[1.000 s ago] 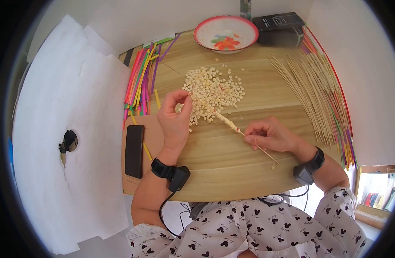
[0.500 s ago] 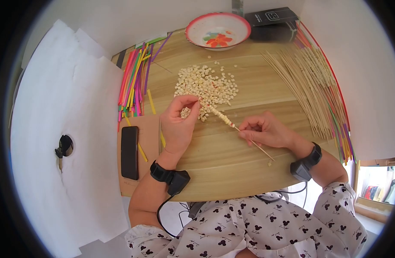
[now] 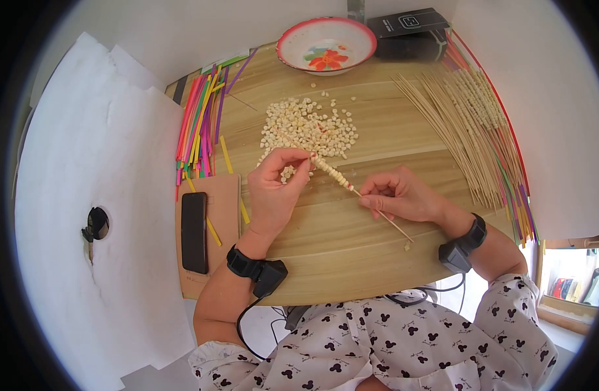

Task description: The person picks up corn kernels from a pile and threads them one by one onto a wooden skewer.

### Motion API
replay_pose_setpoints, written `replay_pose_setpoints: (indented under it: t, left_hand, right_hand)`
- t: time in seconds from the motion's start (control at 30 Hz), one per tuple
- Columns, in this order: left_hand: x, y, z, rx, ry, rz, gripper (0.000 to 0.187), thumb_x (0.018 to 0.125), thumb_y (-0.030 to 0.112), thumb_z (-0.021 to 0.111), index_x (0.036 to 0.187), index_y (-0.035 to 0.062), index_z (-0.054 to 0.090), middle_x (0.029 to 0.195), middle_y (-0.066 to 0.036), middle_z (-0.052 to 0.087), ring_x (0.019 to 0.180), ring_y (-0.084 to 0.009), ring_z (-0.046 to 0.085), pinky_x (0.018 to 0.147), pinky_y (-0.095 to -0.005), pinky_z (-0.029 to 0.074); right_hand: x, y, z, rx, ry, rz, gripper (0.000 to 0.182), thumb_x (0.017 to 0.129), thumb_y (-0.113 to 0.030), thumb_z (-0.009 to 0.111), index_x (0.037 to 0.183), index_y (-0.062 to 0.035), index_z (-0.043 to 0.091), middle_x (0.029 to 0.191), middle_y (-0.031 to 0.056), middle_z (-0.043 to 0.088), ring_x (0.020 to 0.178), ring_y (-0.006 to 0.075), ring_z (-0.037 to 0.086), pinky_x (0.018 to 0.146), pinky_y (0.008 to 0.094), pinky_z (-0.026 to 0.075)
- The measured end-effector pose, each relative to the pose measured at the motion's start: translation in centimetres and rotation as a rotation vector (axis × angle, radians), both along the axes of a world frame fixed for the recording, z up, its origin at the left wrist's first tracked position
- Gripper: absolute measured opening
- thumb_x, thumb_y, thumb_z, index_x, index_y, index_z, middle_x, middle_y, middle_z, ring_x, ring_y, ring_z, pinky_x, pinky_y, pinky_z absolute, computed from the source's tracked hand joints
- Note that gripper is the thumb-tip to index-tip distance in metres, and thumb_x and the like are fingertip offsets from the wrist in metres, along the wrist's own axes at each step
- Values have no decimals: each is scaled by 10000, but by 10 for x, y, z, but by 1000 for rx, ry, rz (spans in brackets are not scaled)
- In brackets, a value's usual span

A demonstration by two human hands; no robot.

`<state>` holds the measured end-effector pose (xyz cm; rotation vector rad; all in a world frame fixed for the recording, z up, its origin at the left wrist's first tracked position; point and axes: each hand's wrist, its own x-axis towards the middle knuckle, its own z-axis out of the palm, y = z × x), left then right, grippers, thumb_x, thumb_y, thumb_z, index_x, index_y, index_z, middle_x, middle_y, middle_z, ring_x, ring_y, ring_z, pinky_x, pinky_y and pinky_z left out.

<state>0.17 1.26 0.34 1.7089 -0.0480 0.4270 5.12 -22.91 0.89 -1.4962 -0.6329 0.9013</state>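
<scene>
A thin wooden skewer [image 3: 396, 225] slants across the middle of the table, its upper part threaded with a row of pale corn kernels [image 3: 332, 172]. My right hand [image 3: 398, 194] pinches the skewer just below the lowest kernel, the bare end sticking out below the fingers. At the skewer's upper end, my left hand [image 3: 280, 189] has thumb and forefinger closed on a kernel; the fingertips partly hide the tip. Just beyond my left hand lies a loose pile of corn kernels [image 3: 309, 127], a few of them scattered around it.
An enamel bowl [image 3: 293, 55] and black boxes [image 3: 410, 36] stand at the back. Coloured strips [image 3: 201, 124] lie left, above a phone [image 3: 194, 232] on a brown board [image 3: 229, 208]. Bare skewers [image 3: 449, 137] and kernel-threaded skewers [image 3: 482, 98] lie right. White panels [image 3: 104, 195] flank the table.
My left fingertips have moved slightly right and down along the skewer's upper end, leaving less of the threaded row showing. My right hand keeps its pinch, nearly unmoved. The view has shifted slightly.
</scene>
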Motion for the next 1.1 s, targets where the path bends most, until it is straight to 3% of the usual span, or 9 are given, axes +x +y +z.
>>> replay_pose_setpoints:
  t: [0.17, 0.4, 0.7, 0.8, 0.87, 1.1]
  left_hand:
    - [-1, 3, -1, 17, 29, -60, 135, 874, -63, 592, 1002, -30, 616, 977, -79, 660, 875, -134, 635, 800, -256, 509]
    - [-2, 4, 2, 7, 71, -53, 127, 893, -37, 578, 1012, -17, 618, 956, -62, 659, 885, -123, 632, 793, -248, 499]
    - [4, 16, 9, 386, 4, 60, 91, 865, -2, 606, 946, 11, 644, 893, -16, 643, 781, -90, 564, 702, -224, 446]
    - [4, 15, 9, 502, 73, 3, 107, 820, 15, 645, 927, 27, 651, 881, -38, 610, 808, -144, 565, 725, -264, 447]
    - [6, 17, 1, 782, -95, -28, 149, 781, 55, 688, 928, 50, 661, 901, -64, 562, 872, -214, 545, 782, -318, 435]
    - [5, 9, 4, 869, -109, 19, 155, 746, 97, 714, 886, 58, 661, 925, -69, 536, 904, -256, 520, 829, -379, 384]
  right_hand:
    - [0, 0, 1, 4, 11, 1, 139, 940, -153, 606, 903, -19, 609, 663, -11, 590, 518, 17, 469, 470, 176, 362]
    - [0, 0, 1, 4, 29, -15, 136, 942, -146, 602, 909, -15, 610, 667, -7, 591, 523, 25, 475, 476, 178, 370]
    - [1, 0, 1, -9, 65, -76, 136, 943, -140, 598, 920, -8, 615, 669, 2, 594, 519, 25, 478, 473, 181, 374]
    - [1, 1, 1, -7, 65, -83, 137, 943, -140, 599, 918, -7, 614, 667, 2, 593, 518, 25, 478, 472, 179, 372]
    - [1, 1, 0, -5, 67, -89, 138, 942, -141, 600, 917, -6, 614, 666, 2, 592, 518, 24, 479, 471, 178, 371]
    - [1, 1, 1, 5, 66, -78, 138, 941, -142, 602, 915, -7, 612, 671, -4, 589, 529, 22, 486, 470, 178, 373]
